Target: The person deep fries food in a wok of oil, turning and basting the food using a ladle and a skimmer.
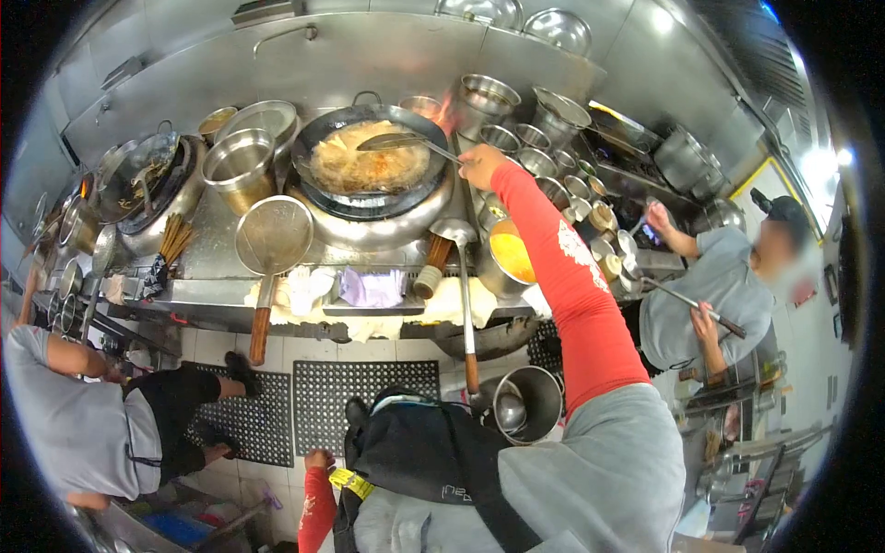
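My right hand (481,168) is closed round the handle of a long-handled metal skimmer (395,141). The skimmer's oval head lies over the left-centre of a large black wok (431,198), in which pale food (364,166) cooks in bubbling, foamy oil. Down by my waist, well away from the stove, my left hand (319,458) hangs with its fingers curled in; nothing shows in it. Nearest the wok's front lie a wire-mesh strainer (274,235) with a wooden handle and a ladle (458,240), whose handle sticks out past the counter edge.
Left of the wok stands a steel pot (238,169). A container of orange liquid (512,253) and several steel pots crowd the right. Folded cloths (371,288) lie along the front edge. One co-worker (88,415) stands at left, another (705,286) at right. Flames (447,115) rise behind the wok.
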`<state>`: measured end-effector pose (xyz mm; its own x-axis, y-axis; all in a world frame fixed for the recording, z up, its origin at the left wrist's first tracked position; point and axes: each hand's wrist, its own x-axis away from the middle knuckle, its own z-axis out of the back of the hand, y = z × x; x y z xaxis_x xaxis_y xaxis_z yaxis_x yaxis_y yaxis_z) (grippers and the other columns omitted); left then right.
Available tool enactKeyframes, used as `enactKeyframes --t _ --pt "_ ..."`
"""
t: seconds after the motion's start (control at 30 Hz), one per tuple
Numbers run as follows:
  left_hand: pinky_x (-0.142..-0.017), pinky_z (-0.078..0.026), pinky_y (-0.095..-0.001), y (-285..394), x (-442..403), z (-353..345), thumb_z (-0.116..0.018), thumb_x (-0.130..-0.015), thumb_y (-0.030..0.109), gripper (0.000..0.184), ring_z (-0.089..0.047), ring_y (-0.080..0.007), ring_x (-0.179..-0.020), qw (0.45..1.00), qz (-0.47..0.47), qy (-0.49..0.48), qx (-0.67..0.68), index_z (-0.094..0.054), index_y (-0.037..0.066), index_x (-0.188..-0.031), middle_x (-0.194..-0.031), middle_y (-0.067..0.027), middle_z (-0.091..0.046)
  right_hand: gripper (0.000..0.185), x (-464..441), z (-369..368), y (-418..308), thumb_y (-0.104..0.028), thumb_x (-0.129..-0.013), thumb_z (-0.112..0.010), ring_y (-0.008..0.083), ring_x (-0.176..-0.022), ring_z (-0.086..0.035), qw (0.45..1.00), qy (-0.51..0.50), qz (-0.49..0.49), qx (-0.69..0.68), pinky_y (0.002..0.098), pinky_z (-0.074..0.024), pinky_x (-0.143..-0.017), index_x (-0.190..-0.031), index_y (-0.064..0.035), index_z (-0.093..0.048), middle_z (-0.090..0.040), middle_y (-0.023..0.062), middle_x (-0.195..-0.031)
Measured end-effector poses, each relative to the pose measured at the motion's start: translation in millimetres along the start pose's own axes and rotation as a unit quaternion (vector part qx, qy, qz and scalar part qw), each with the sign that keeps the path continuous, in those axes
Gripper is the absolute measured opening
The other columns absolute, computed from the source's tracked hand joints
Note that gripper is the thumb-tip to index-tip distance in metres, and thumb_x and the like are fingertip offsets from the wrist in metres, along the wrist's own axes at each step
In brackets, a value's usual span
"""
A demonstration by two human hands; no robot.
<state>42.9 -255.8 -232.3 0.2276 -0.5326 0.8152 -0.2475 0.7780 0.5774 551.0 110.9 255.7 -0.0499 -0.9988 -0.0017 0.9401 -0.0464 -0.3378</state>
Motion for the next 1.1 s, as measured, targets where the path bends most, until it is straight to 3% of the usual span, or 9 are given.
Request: enactKeyframes --t 0.27,0.3,0.4,0.53,0.57,0.63,0.73,0.87,1.1 --pt "-0.046 -0.043 -0.0388 -7 4 9 -0.05 -0.077 0.015 0.01 -0.053 -0.0217 -0.051 0.999 0.025 0.003 -0.036 -0.054 0.008 -0.081 -0.066 -0.0072 -0.055 0.027 29 19 26 -0.023 -0.079 -0.058 0.0321 -0.094 -0.061 0.997 0.035 0.066 0.007 0.037 -0.0466 -0.085 -0.1 -0.0078 -0.066 -0.064 0.0183 -0.098" --pt "-0.046 -0.043 -0.0386 -3 4 7 -0.05 -0.076 0.015 0.009 -0.053 -0.0215 -0.051 0.999 0.029 0.002 -0.039 -0.054 0.008 -0.081 -0.066 -0.007 -0.055 0.031 30 25 15 -0.02 -0.08 -0.058 0.0311 -0.098 -0.06 0.997 -0.015 0.058 0.038 0.0358 -0.0453 -0.086 -0.105 -0.0023 -0.063 -0.063 0.0183 -0.104" --pt "-0.045 -0.043 -0.0381 5 0 -1 -0.05 -0.076 0.014 0.009 -0.053 -0.0209 -0.051 0.998 0.027 -0.018 -0.056 -0.055 0.008 -0.08 -0.066 -0.0065 -0.055 0.029 -5 -35 12 -0.02 -0.082 -0.054 0.0338 -0.096 -0.059 0.983 0.036 0.104 0.147 0.0374 -0.0454 -0.084 -0.102 -0.0008 -0.063 -0.063 0.0191 -0.1" --pt "-0.04 -0.041 -0.0311 27 -5 -5 -0.051 -0.077 0.014 0.008 -0.052 -0.0179 -0.05 0.992 -0.008 -0.093 -0.085 -0.055 0.006 -0.078 -0.064 -0.0068 -0.054 0.027 -11 -55 2 -0.02 -0.083 -0.05 0.0362 -0.095 -0.058 0.997 0.069 0.024 -0.004 0.0391 -0.0451 -0.084 -0.098 -0.0013 -0.064 -0.062 0.02 -0.099" --pt "-0.038 -0.041 -0.0289 27 -2 -11 -0.052 -0.078 0.013 0.008 -0.053 -0.0172 -0.051 0.997 -0.016 -0.072 0.001 -0.055 0.006 -0.076 -0.063 -0.0069 -0.054 0.026 -9 -52 5 -0.021 -0.083 -0.05 0.0372 -0.094 -0.059 0.997 0.069 0.032 -0.023 0.0408 -0.0458 -0.084 -0.094 -0.0028 -0.065 -0.062 0.0207 -0.098" --pt "-0.039 -0.043 -0.0296 34 14 -21 -0.053 -0.078 0.012 0.008 -0.055 -0.0177 -0.053 0.997 -0.045 -0.063 -0.008 -0.057 0.005 -0.078 -0.064 -0.0072 -0.055 0.025 -19 -62 17 -0.019 -0.083 -0.047 0.038 -0.09 -0.059 0.991 0.101 0.077 -0.032 0.043 -0.0472 -0.081 -0.09 -0.0046 -0.066 -0.062 0.0211 -0.095" --pt "-0.044 -0.048 -0.0305 66 47 -40 -0.055 -0.076 0.011 0.01 -0.06 -0.0182 -0.058 0.989 -0.078 -0.039 -0.117 -0.06 0.005 -0.081 -0.072 -0.0075 -0.061 0.023 -29 -85 11 -0.017 -0.085 -0.049 0.0338 -0.091 -0.06 0.994 0.075 0.026 -0.071 0.0357 -0.0449 -0.08 -0.097 -0.0045 -0.064 -0.063 0.0193 -0.096" --pt "-0.05 -0.05 -0.0302 86 57 -55 -0.056 -0.076 0.012 0.016 -0.062 -0.0185 -0.065 0.992 -0.095 -0.087 -0.002 -0.059 0.005 -0.09 -0.077 -0.0078 -0.063 0.02 -13 -90 -5 -0.016 -0.085 -0.049 0.0354 -0.086 -0.061 0.993 0.094 0.03 -0.064 0.0364 -0.046 -0.076 -0.09 -0.0036 -0.063 -0.063 0.0204 -0.089" --pt "-0.061 -0.051 -0.0308 160 73 -79 -0.055 -0.082 0.011 0.018 -0.061 -0.0178 -0.074 0.975 -0.124 -0.183 -0.038 -0.058 0.005 -0.099 -0.086 -0.0082 -0.064 0.024 -34 -113 -7 -0.016 -0.084 -0.047 0.0334 -0.086 -0.062 0.996 0.089 -0.008 -0.013 0.0374 -0.0479 -0.076 -0.098 -0.0038 -0.063 -0.063 0.0208 -0.093"
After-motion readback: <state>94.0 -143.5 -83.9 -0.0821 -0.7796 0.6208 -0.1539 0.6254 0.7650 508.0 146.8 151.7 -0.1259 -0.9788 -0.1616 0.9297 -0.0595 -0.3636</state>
